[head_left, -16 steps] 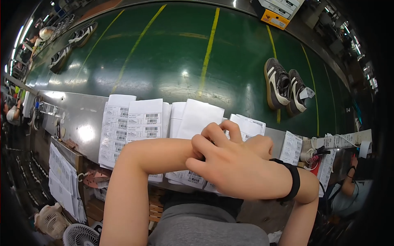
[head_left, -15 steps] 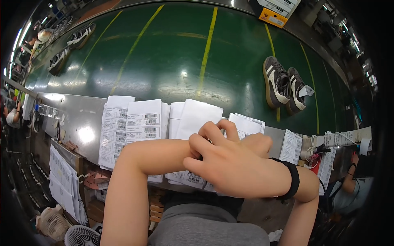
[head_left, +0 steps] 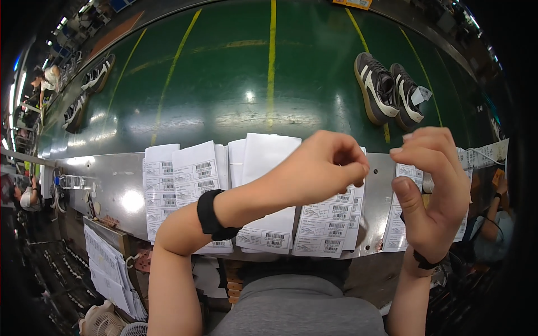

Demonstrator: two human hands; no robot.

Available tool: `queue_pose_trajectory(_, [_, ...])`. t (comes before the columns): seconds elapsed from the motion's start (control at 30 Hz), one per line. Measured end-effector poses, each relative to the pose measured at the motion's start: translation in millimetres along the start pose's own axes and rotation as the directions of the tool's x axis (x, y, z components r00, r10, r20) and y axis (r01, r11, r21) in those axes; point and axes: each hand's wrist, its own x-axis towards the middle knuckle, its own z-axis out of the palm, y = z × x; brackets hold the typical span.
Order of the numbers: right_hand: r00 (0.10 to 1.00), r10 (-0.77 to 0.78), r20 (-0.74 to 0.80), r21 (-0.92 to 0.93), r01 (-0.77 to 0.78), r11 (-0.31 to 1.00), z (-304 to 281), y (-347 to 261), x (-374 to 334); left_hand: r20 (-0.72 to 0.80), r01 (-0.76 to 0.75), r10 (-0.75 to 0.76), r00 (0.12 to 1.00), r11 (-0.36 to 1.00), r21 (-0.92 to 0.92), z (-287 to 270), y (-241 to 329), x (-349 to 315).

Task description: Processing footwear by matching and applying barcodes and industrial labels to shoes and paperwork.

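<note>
My left hand (head_left: 335, 166) reaches rightward above the stacks of label sheets, its fingers curled in a pinch. Whatever its fingertips hold, if anything, is too small to make out. My right hand (head_left: 436, 187) is raised beside it, thumb and fingers apart, with nothing visible in it. Beneath the left hand lies a stack of white label sheets (head_left: 325, 227), partly covered. Other sheets are a blank-topped stack (head_left: 270, 154), a printed stack (head_left: 196, 162) and a label stack (head_left: 395, 232) near my right hand. Beyond the hands, dark shoes with white stripes (head_left: 376, 89) carry a white tag (head_left: 420, 95).
A green conveyor belt (head_left: 224, 78) with yellow lines runs along the metal table (head_left: 120, 182). Another pair of striped shoes (head_left: 96, 75) stands at its far left. An orange box (head_left: 353, 3) shows at the top edge. A person's arm (head_left: 493, 207) is at the right.
My hands, crossed and overlapping before, are now apart, the left pinched over the sheets and the right raised to the right. The view has shifted, and the box is mostly out of frame.
</note>
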Motion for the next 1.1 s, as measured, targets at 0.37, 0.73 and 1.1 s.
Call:
queue_pose_trajectory(0.37, [0.626,0.658,0.420,-0.494,-0.450,0.744,35,26,-144,-0.256,0.106,0.228,0.939,0.516,0.850,-16,-29,-105])
queue_pose_trajectory(0.73, [0.418,0.686,0.596,-0.628,-0.290,0.722,82,25,-169,0.001,-0.018,-0.070,0.998,-0.233,0.972,32,-134,-133])
queue_pose_trajectory(1.1, [0.367,0.709,0.602,-0.629,-0.330,0.705,87,28,-162,-0.025,0.029,0.025,0.999,-0.146,0.989,29,-135,-140])
